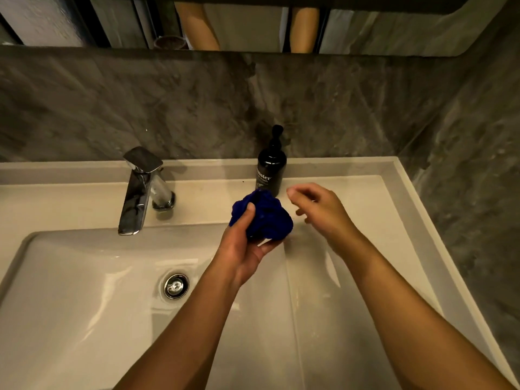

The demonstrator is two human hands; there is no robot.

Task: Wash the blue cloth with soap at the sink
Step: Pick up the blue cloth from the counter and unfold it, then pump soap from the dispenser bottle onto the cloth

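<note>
My left hand [244, 243] holds the blue cloth [266, 215], bunched into a ball, above the right rim of the white sink basin [84, 277]. Its thumb presses on the cloth's left side. My right hand [318, 209] hovers just right of the cloth with fingers loosely curled and apart, holding nothing. A black pump bottle of soap [270, 164] stands upright on the ledge right behind the cloth, its pump head [277, 130] above my hands.
A chrome tap [139, 190] stands at the back left of the basin; no water is visibly running. The drain [176, 286] lies in the basin's middle. A grey marble wall rises behind and to the right. A mirror above shows a person's arms.
</note>
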